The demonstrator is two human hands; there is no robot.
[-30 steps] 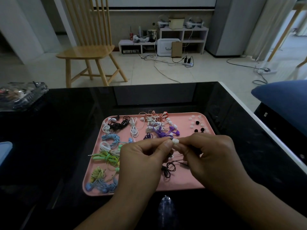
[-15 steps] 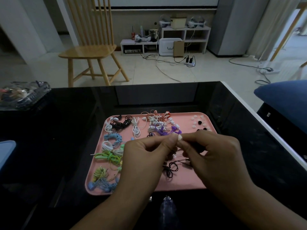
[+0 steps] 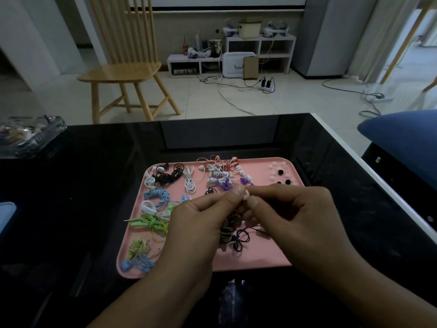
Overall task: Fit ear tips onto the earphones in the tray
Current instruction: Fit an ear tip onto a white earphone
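Observation:
A pink tray [image 3: 260,259] on the black table holds several coiled earphones in white, black, blue, green, purple and orange. Loose white and black ear tips [image 3: 280,176] lie in its far right corner. My left hand [image 3: 196,223] and right hand [image 3: 295,209] meet above the tray's middle. Their fingertips pinch a small white ear tip [image 3: 247,194] and an earbud together. A dark bundled earphone cable [image 3: 230,229] hangs from my left hand down onto the tray. The earbud itself is hidden by my fingers.
A clear glass dish [image 3: 28,136] sits at the table's far left, and a light blue object [image 3: 6,218] lies at the left edge. A clear object [image 3: 233,301] stands at the table's near edge. A wooden chair [image 3: 123,67] stands beyond the table. A blue cushion [image 3: 402,138] is at the right.
My hands stayed joined above the tray. The fingertips closed tighter over the white ear tip, so less of it shows now.

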